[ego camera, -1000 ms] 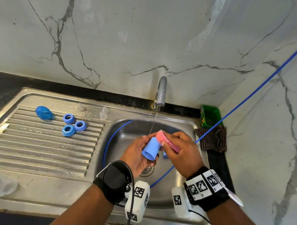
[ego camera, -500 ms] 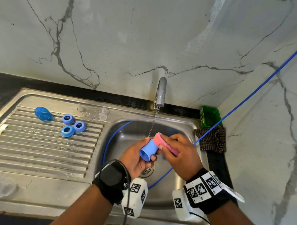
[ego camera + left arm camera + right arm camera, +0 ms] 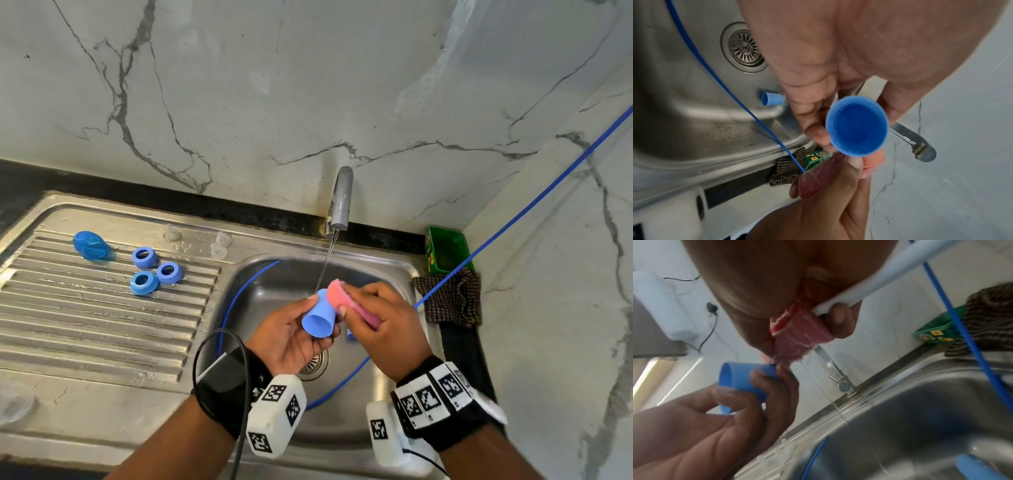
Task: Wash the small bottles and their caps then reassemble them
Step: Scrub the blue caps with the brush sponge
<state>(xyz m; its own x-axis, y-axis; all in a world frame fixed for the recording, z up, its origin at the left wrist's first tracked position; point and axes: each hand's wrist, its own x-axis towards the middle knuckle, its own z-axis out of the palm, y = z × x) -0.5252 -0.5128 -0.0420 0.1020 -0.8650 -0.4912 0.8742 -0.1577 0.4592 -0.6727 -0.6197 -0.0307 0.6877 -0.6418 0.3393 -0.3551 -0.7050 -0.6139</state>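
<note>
Right above the sink basin [image 3: 387, 274], left hand [image 3: 287, 334] holds a blue cap [image 3: 318, 317], fingers and thumb curled round its tapered wall, open mouth facing back toward the wrist; left wrist view looks straight into the hollow inside [image 3: 857, 126]. Right hand [image 3: 383, 325] grips a pink sponge [image 3: 346, 299], fingers clamped over it, sponge end pressed against the narrow closed end of the cap. Tap [image 3: 340, 200] at the back rim of the basin is running, thin water stream [image 3: 325, 270] drops just beside the cap and sponge; cannot tell if it hits them. Second blue cap [image 3: 771, 98] lies on its side on the basin floor, near the drain [image 3: 743, 47]. Blue hose [image 3: 513, 219] runs from the wall on the right down into the basin and curls round the floor. Left of the basin, on the ribbed drainboard [image 3: 85, 308]: three blue rings [image 3: 154, 270] clustered close together, a blue oval lid [image 3: 90, 246] further left, apart from them. Three small clear pieces [image 3: 219, 248] sit at the back of the drainboard, near the basin's left corner; too small to tell more. Right of the basin: a green box [image 3: 447, 250] at the wall corner, a dark checked cloth [image 3: 448, 301] just in front of it, hose crossing over it.
</note>
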